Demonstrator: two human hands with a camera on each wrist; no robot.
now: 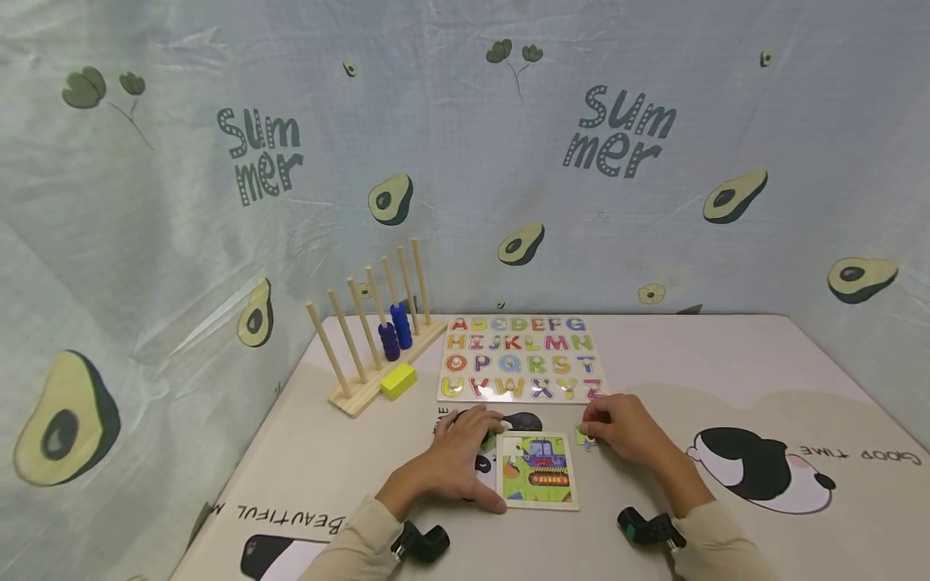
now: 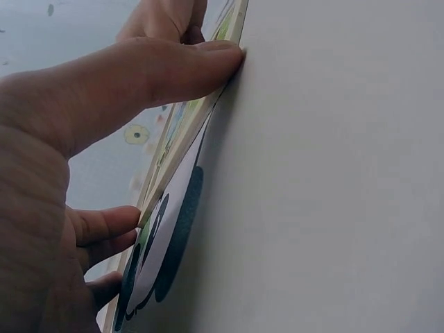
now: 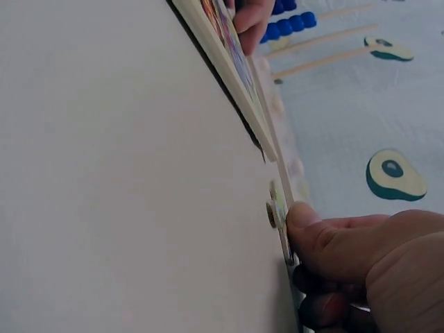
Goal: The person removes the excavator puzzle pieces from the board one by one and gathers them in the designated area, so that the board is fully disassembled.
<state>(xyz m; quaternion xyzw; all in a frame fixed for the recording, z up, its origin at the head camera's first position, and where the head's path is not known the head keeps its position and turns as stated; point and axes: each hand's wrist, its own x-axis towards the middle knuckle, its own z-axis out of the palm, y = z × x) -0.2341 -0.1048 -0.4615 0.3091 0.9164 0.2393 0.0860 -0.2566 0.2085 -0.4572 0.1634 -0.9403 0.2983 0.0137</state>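
A small wooden-framed jigsaw puzzle (image 1: 538,472) with a blue and purple digger picture lies flat on the table. A pale patch shows bare among its pieces at the upper left. My left hand (image 1: 454,460) holds the frame along its left side, the thumb at the near corner and fingertips around the far one. In the left wrist view, the thumb (image 2: 187,69) presses on the frame's edge. To the right of the frame, my right hand (image 1: 628,428) pinches a green puzzle piece (image 1: 585,438) between thumb and fingers. The piece's rounded tab (image 3: 272,214) sticks out past the thumb.
Behind the puzzle lies an alphabet board (image 1: 519,359) with coloured letters. A wooden peg abacus (image 1: 378,379) with blue and purple beads stands at the back left, a yellow block (image 1: 398,381) beside it. A patterned cloth (image 1: 465,202) hangs behind the table.
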